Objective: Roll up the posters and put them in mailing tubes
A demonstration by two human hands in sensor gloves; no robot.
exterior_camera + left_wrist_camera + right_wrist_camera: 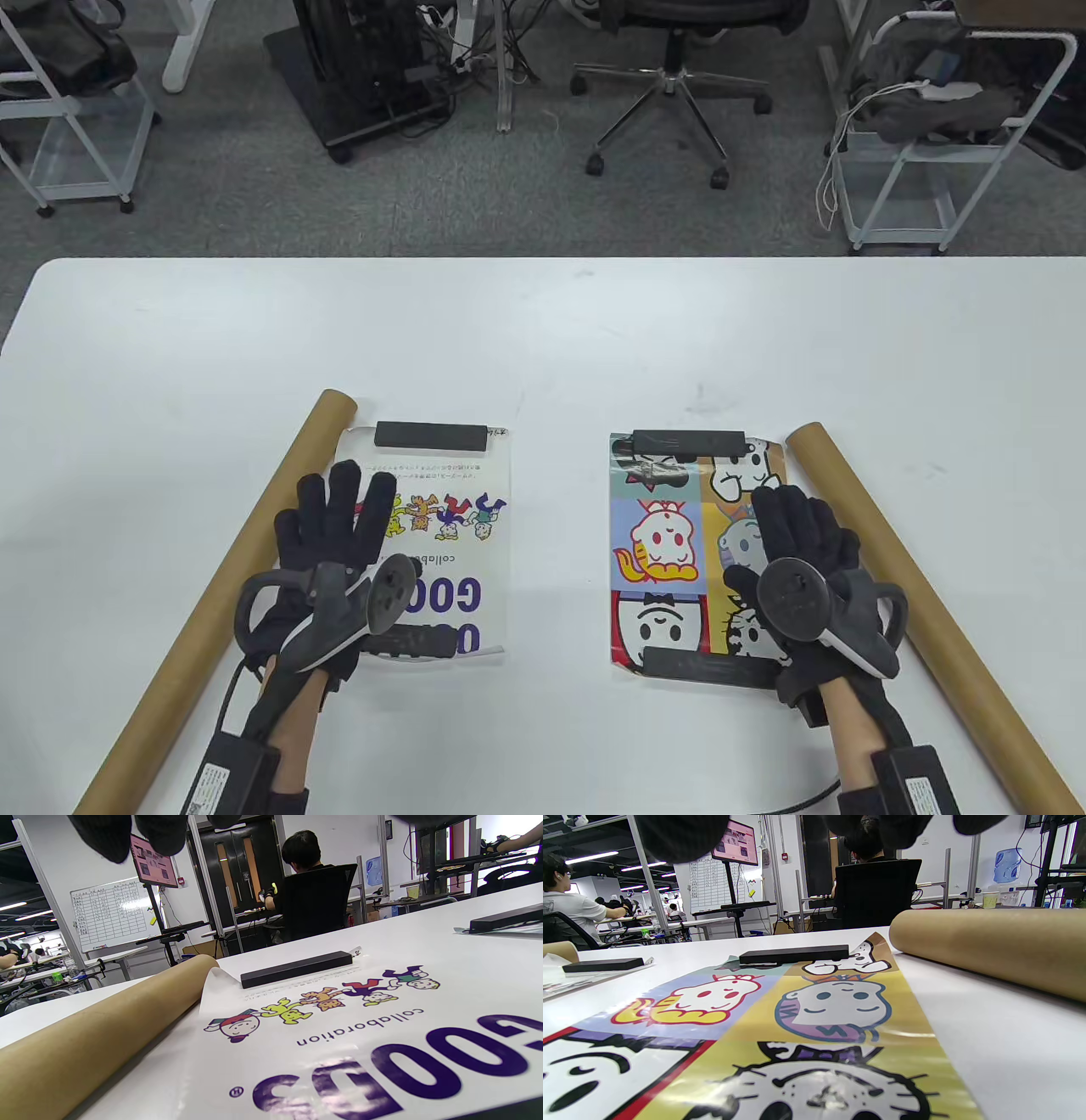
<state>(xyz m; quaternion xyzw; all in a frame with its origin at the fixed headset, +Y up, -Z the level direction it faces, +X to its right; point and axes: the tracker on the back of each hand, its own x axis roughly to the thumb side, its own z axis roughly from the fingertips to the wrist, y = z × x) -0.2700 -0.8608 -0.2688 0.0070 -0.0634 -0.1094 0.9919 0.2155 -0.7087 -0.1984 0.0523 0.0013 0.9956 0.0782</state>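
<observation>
Both hands [339, 531] [797, 543] lie flat and spread on glossy, springy posters [450, 543] [670, 543]; best pinched at the six o'clock edges.

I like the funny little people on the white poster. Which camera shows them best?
The left wrist view: the little cartoon people are close and sharp there, printed in a row under the black bar. The table view shows them too, but small, and the left hand covers part of the row. The right wrist view does not show them.
</observation>
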